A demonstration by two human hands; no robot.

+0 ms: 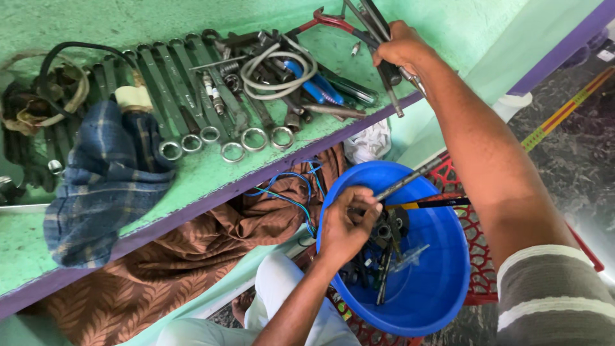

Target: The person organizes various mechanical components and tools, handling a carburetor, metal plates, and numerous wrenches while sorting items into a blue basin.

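My left hand (346,224) reaches into a blue plastic basin (442,282) and grips a long dark metal rod tool (410,179) that sticks out over the rim. Several dark tools and sockets (384,243) lie in the basin's bottom. My right hand (400,48) is up on the green shelf (211,182), closed around a bundle of long metal tools (384,70) at the shelf's edge.
A row of ring spanners (192,96), white cable (275,64), red-handled pliers (327,22) and a blue checked cloth (109,179) lie on the shelf. Brown fabric (192,256) and blue wires (295,192) hang below. A red crate (474,224) holds the basin.
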